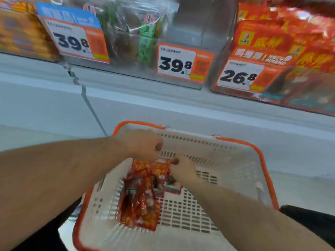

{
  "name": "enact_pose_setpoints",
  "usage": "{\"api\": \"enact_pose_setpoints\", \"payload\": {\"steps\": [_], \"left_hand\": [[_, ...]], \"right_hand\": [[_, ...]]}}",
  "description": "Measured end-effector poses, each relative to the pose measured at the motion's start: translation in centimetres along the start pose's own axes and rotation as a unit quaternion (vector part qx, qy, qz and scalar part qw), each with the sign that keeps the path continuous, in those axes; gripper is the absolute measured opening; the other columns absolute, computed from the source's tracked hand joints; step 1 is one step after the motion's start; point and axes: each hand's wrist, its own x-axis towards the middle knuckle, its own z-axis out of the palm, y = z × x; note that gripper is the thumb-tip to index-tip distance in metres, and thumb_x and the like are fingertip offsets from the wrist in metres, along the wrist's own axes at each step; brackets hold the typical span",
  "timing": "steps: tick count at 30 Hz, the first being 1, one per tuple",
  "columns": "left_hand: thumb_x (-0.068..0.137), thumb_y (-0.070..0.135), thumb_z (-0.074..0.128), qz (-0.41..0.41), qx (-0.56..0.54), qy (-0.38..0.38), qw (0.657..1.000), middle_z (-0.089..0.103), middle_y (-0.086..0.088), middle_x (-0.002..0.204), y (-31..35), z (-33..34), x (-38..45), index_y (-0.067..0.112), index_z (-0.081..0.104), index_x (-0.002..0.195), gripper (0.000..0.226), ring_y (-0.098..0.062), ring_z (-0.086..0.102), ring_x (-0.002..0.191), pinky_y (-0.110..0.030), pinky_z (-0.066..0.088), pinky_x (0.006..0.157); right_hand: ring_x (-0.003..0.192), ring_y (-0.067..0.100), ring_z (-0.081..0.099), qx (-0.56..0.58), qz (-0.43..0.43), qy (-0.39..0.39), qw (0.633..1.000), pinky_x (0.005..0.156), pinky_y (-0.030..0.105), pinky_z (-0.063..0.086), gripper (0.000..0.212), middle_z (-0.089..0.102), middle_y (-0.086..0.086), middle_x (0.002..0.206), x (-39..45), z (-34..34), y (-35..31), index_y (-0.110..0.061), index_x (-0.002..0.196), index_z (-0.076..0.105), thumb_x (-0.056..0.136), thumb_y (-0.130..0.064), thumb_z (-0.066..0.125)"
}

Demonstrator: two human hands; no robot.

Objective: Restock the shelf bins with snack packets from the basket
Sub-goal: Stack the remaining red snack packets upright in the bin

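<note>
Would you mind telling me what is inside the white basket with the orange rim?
The basket holds a small pile of red snack packets on its slotted floor, with both hands, left hand and right hand, reaching in. Anything beneath the packets is covered.

Retail shop aisle: white shelf (pixel 163 98) with clear bins (pixel 181 24) of packaged snacks, printed price tags (pixel 183 63) reading 39.8 and 26.8, orange-rimmed shopping basket (pixel 235 160) below.

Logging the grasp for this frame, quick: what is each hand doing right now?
Left hand: fingers curled, gripping the top of the red snack packets in the basket.
Right hand: pinching the upper edge of the same packets.
</note>
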Motion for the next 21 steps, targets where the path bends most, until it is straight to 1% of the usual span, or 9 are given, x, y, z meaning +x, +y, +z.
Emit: {"api": "enact_pose_setpoints", "payload": {"steps": [2,4,8,11,13,15,16,19,21], "left_hand": [[0.090,0.040,0.053,-0.008,-0.003,-0.016,1.000,0.064,0.007,0.113,-0.8,1.0,0.2,0.033,0.059,0.111,0.023,-0.016,0.057,0.098,-0.029,0.047,0.085],[0.092,0.043,0.051,-0.012,0.008,-0.021,1.000,0.063,0.009,0.114,-1.4,1.7,0.2,0.032,0.060,0.116,0.027,-0.013,0.055,0.097,-0.028,0.044,0.083],[0.092,0.040,0.051,-0.018,-0.005,-0.028,0.999,0.060,0.009,0.113,-2.3,2.2,0.1,0.033,0.060,0.110,0.021,-0.012,0.046,0.091,-0.025,0.035,0.078],[0.091,0.038,0.051,-0.027,-0.009,-0.026,0.999,0.061,0.010,0.117,-2.2,1.9,-0.1,0.035,0.061,0.111,0.023,-0.013,0.051,0.099,-0.030,0.045,0.087],[0.091,0.036,0.049,-0.030,-0.014,-0.025,0.999,0.060,0.009,0.122,-2.0,1.9,-0.4,0.035,0.062,0.110,0.023,-0.013,0.052,0.101,-0.030,0.046,0.088],[0.092,0.033,0.050,-0.032,-0.036,-0.044,0.998,0.059,0.009,0.123,-1.7,1.9,-0.4,0.033,0.062,0.109,0.021,-0.013,0.051,0.099,-0.025,0.041,0.080],[0.092,0.032,0.050,-0.035,-0.039,-0.059,0.997,0.058,0.008,0.123,-1.7,1.8,-0.4,0.032,0.062,0.110,0.021,-0.014,0.051,0.098,-0.024,0.039,0.078],[0.092,0.035,0.051,-0.046,-0.036,-0.096,0.994,0.062,0.006,0.120,-1.3,0.9,-0.4,0.030,0.062,0.115,0.026,-0.015,0.056,0.100,-0.027,0.047,0.083],[0.094,0.035,0.052,-0.047,-0.022,-0.107,0.993,0.061,0.005,0.121,-0.7,-0.2,-0.3,0.028,0.059,0.122,0.030,-0.014,0.055,0.101,-0.027,0.047,0.084]], "right_hand": [[0.069,0.018,0.058,0.025,0.058,-0.074,0.995,0.063,0.036,0.053,0.021,0.061,0.001,0.075,0.4,4.0,0.8,-0.020,0.074,0.059,0.094,-0.015,0.055],[0.076,0.017,0.061,0.044,0.077,-0.118,0.989,0.064,0.029,0.050,0.011,0.066,0.000,0.083,0.4,7.1,1.3,-0.020,0.085,0.064,0.093,-0.023,0.058],[0.079,0.018,0.059,0.048,0.084,-0.136,0.986,0.070,0.030,0.051,0.011,0.062,-0.001,0.089,1.1,10.8,2.6,-0.022,0.091,0.059,0.089,-0.032,0.062],[0.075,0.017,0.063,0.036,0.113,-0.129,0.985,0.069,0.032,0.056,0.015,0.066,-0.003,0.086,2.1,12.7,4.2,-0.023,0.091,0.065,0.082,-0.034,0.064],[0.075,0.015,0.064,0.021,0.128,-0.132,0.983,0.074,0.035,0.060,0.021,0.067,-0.005,0.085,3.2,14.1,5.7,-0.027,0.094,0.069,0.077,-0.038,0.065],[0.073,0.014,0.061,0.008,0.128,-0.123,0.984,0.073,0.034,0.059,0.020,0.066,-0.005,0.087,3.2,13.7,5.7,-0.027,0.096,0.067,0.078,-0.036,0.063],[0.071,0.014,0.059,0.004,0.122,-0.112,0.986,0.068,0.031,0.056,0.016,0.065,-0.004,0.088,3.0,12.8,5.4,-0.026,0.096,0.066,0.082,-0.032,0.061],[0.071,0.019,0.058,-0.003,0.113,-0.082,0.990,0.056,0.028,0.047,0.014,0.065,0.003,0.091,1.8,7.6,3.8,-0.021,0.103,0.061,0.090,-0.019,0.054],[0.083,0.024,0.064,-0.023,0.084,-0.079,0.993,0.065,0.032,0.054,0.019,0.067,0.006,0.099,1.0,3.3,3.0,-0.018,0.109,0.061,0.093,-0.015,0.052]]}}
